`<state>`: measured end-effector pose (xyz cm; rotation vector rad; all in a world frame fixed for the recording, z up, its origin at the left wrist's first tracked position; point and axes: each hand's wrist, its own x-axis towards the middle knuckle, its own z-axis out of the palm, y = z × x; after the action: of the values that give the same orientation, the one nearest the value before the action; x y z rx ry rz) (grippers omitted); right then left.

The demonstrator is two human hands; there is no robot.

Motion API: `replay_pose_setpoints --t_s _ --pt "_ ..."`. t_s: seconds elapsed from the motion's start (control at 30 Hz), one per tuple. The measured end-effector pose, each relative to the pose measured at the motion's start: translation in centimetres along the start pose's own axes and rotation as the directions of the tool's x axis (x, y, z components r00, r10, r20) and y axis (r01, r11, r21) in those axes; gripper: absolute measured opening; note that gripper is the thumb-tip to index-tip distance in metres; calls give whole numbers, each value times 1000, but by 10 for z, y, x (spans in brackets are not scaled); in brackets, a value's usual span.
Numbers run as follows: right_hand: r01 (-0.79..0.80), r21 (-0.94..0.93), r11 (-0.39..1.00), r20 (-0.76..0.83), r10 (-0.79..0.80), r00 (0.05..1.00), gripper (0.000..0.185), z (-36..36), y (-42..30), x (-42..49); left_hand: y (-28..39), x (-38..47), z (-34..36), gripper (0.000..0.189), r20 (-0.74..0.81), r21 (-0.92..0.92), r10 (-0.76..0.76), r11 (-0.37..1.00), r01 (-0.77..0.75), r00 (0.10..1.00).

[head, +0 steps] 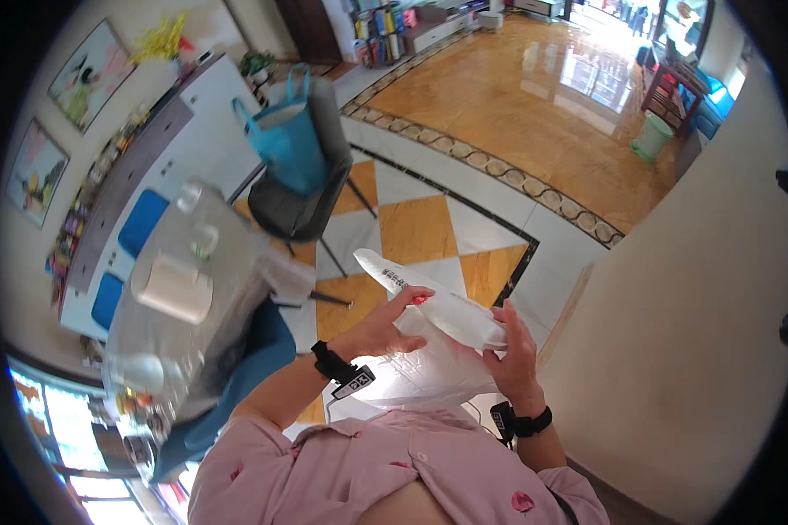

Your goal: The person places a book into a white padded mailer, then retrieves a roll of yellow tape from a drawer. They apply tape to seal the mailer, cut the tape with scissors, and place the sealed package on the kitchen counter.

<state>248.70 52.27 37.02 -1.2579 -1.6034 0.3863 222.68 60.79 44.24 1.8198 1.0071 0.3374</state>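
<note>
In front of my body, both hands hold a white plastic bag (446, 315) that looks folded or rolled into a long, slanting shape. Dark printed writing and a red mark show on its upper side. My left hand (391, 328) grips it near the middle, with one finger lying across the top. At the lower right end, my right hand (515, 357) has its fingers around the edge. A thin, crinkled white sheet (420, 377) hangs below the roll towards my shirt; whether it is part of the same bag cannot be told.
To my left stands a table (230, 262) under a clear plastic cover, with a pale box-like container (174, 291) on it. Beyond it, a blue tote bag (292, 147) sits on a dark grey chair (299, 213). A wall (663, 328) rises close on my right.
</note>
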Motion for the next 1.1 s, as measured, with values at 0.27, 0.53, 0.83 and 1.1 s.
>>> replay_pose_setpoints --t_s 0.27,0.53,0.83,1.1 --pt "119 -32 992 65 -117 991 78 24 62 228 15 197 -151 74 24 -13 150 989 -149 988" --pt "206 -183 961 -88 -225 970 78 54 148 445 -7 436 -289 73 87 36 428 901 -432 900" --pt "184 -336 924 1 -195 981 60 32 241 676 35 695 -403 75 330 -87 386 921 -380 861" --pt "281 -271 921 3 -291 957 48 20 407 924 53 940 -508 78 269 -89 312 950 -299 911"
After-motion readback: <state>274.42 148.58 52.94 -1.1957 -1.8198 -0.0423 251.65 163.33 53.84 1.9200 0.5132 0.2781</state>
